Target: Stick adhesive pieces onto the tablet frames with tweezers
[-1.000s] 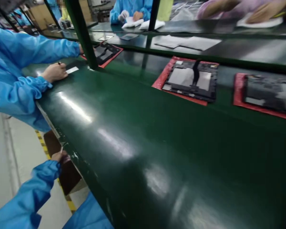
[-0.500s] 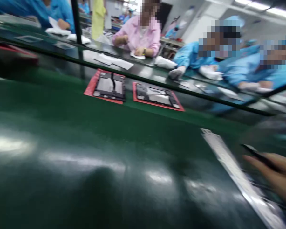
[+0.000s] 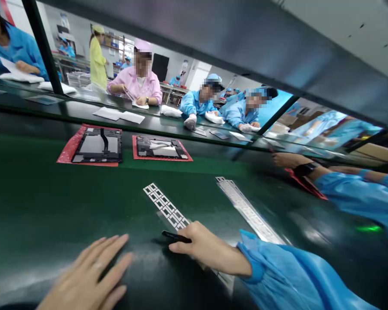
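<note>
My left hand [image 3: 90,275] is spread over the green surface [image 3: 67,193] at the lower left, with nothing in it. My right hand [image 3: 200,247], in a blue sleeve, is closed around a black pen-like tool [image 3: 176,237] whose tip points left. Beneath and beyond that hand lies a strip of white frame-shaped stickers [image 3: 164,206], partly covered by it. Farther right, more white strips [image 3: 248,209] lie in a stack that runs behind my right sleeve.
Two dark device panels [image 3: 98,145] [image 3: 161,148] rest on red sheets at the back edge. On the right, a co-worker's hand [image 3: 287,160] reaches in beside a red sheet [image 3: 305,183]. A green rail [image 3: 168,130] and metal beam [image 3: 213,38] cross the view; people sit beyond.
The view has swung to the right. My left hand has come into view, and my right hand with the black tool now appears nearer the middle, over a sticker strip.
</note>
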Demonstrator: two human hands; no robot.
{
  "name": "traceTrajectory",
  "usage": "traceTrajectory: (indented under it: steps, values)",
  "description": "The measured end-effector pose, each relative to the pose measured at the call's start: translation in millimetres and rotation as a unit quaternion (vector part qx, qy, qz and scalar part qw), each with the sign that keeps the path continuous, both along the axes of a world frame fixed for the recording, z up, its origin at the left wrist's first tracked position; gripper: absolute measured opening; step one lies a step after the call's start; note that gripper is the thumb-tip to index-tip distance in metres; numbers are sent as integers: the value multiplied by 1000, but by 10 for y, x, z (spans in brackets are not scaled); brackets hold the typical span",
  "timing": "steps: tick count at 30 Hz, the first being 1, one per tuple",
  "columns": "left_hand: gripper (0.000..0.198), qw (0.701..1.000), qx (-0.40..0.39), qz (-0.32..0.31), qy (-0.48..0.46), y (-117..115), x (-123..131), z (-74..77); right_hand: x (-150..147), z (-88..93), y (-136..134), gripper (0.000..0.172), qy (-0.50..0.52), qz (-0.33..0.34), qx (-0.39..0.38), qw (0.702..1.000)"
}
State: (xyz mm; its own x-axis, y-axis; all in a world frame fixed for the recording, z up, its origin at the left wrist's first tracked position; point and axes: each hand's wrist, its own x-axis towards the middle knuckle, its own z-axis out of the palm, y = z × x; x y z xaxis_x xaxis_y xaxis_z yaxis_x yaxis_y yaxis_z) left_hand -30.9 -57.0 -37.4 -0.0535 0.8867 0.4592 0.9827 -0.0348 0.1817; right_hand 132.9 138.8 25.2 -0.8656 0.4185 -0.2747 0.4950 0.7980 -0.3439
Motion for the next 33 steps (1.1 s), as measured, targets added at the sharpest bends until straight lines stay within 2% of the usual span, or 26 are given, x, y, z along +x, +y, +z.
traceTrajectory:
  steps: [2, 3, 5, 7, 10, 13, 18, 20, 22, 24, 28, 30, 33]
  values:
    - [44, 993, -102, -55, 37, 362, 93, 103, 37, 183, 133, 34, 21, -12, 4, 1000]
    - [49, 990, -129, -52, 38, 541, 157, 131, 48, 292, 224, 35, 31, -22, 17, 999]
    - [61, 987, -158, -33, 27, 871, 284, 141, 42, 518, 444, 38, 46, -46, 63, 996]
    - [64, 985, -169, -22, 8, 1136, 366, 111, -8, 709, 693, 41, 47, -68, 132, 988]
    - [63, 981, -188, -51, -22, 1399, 367, 66, -164, 815, 1077, 35, 18, -81, 244, 966]
    - [64, 972, -199, -119, -49, 1545, 296, 61, -396, 657, 1435, 21, -28, -71, 317, 946]
    - [46, 946, -197, -232, -115, 1735, 243, 53, -902, 133, 1846, 23, -72, -17, 367, 927]
    - [36, 934, -191, -257, -159, 1807, 234, 53, -1099, -43, 1934, 23, -72, 11, 387, 919]
    - [29, 924, -179, -257, -220, 1871, 206, 83, -1257, -181, 1999, 24, -67, 40, 406, 911]
    - [28, 914, -159, -223, -297, 1934, 146, 149, -1368, -284, 2058, 24, -61, 68, 420, 903]
    - [22, 876, -93, -92, -465, 2098, -80, 269, -1482, -392, 2158, 25, -47, 104, 436, 893]
    - [22, 833, -63, -23, -549, 2196, -221, 264, -1507, -387, 2162, 25, -37, 112, 443, 889]
    - [27, 743, -30, 61, -666, 2344, -413, 213, -1514, -305, 2026, 24, -12, 121, 454, 882]
